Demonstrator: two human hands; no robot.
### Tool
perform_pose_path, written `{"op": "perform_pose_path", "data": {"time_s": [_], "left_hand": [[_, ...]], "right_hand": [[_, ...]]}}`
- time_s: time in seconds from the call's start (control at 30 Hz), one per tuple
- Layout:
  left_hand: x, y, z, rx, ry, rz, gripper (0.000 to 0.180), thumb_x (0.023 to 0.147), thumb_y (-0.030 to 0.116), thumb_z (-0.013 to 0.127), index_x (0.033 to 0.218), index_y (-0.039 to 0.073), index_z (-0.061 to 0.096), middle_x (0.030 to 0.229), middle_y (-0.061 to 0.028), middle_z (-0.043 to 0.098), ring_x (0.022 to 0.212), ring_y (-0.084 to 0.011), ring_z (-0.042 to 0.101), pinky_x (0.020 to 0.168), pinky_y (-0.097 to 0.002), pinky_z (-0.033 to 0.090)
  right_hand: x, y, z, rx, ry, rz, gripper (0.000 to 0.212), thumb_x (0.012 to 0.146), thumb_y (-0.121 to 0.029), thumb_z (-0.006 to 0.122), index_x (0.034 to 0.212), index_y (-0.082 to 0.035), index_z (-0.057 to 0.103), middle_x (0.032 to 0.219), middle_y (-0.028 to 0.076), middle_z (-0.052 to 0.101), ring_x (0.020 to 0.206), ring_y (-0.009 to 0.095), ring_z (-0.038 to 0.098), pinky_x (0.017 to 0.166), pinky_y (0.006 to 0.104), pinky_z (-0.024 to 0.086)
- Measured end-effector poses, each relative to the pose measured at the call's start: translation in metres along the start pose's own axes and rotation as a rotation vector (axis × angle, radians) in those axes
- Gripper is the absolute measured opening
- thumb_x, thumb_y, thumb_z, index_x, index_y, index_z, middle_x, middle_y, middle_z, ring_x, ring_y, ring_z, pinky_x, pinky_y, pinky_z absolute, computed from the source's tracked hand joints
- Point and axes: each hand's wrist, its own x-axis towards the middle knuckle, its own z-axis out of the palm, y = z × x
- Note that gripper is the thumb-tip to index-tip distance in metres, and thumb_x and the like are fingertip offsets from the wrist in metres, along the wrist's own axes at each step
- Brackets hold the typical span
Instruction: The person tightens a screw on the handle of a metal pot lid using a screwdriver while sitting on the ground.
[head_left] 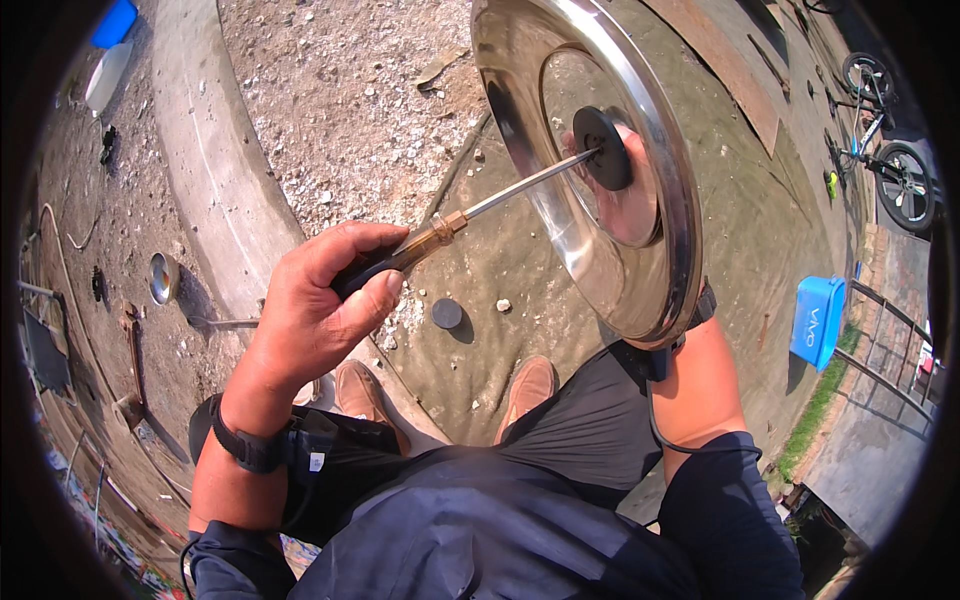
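Note:
My left hand [318, 295] is closed around the amber and dark handle of a screwdriver [520, 188]. Its metal shaft slants up to the right, and the tip meets the centre of a black round disc [603, 150]. That disc sits in the middle of a shiny metal pot lid [560, 215], tilted nearly upright. Behind the lid, my right hand holds it up; the fingers are hidden, and only the wrist and right forearm [700, 390] show below the rim. On the ground between my hands and shoes lies a small black round cap [447, 314].
A metal bowl [163, 278] and a hammer-like tool [130, 400] lie at the left. Blue plastic container [818, 322] stands at the right near a metal frame [890, 345]. A bicycle [885, 140] is at the far right. Gravel [330, 120] covers the ground ahead.

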Motion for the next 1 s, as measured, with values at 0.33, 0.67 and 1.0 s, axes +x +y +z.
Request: {"op": "perform_pose_path", "data": {"time_s": [0.33, 0.67, 1.0], "left_hand": [[-0.023, -0.007, -0.001, -0.564, 0.157, -0.19, 0.028, 0.099, 0.017, 0.069, 0.121, 0.0, 0.067, 0.106, -0.01, 0.068, 0.098, -0.0215, 0.065, 0.086, -0.0317, 0.054], [-0.033, -0.066, 0.001, -0.117, 0.27, 0.09, 0.03, 0.097, 0.017, 0.073, 0.118, -0.003, 0.067, 0.106, -0.0059, 0.067, 0.101, -0.0156, 0.06, 0.094, -0.0309, 0.045], [-0.011, -0.042, -0.019, -0.34, -0.139, -0.237, 0.032, 0.094, 0.022, 0.077, 0.116, -0.001, 0.07, 0.099, -0.0055, 0.073, 0.098, -0.0157, 0.065, 0.091, -0.0325, 0.05]], "right_hand": [[-0.036, 0.009, 0.083, -0.919, 0.107, -0.464, 0.035, 0.082, -0.021, 0.073, 0.108, -0.002, 0.061, 0.104, 0.006, 0.061, 0.094, 0.013, 0.059, 0.086, 0.0303, 0.05], [-0.042, 0.0, 0.102, -0.971, 0.081, -0.725, 0.043, 0.065, -0.024, 0.082, 0.097, -0.006, 0.059, 0.102, 0.012, 0.061, 0.096, 0.03, 0.061, 0.087, 0.0407, 0.051], [-0.048, -0.004, 0.101, -0.981, 0.048, -0.735, 0.051, 0.065, -0.034, 0.085, 0.1, -0.007, 0.06, 0.104, 0.011, 0.058, 0.1, 0.031, 0.055, 0.093, 0.0422, 0.047]]}}
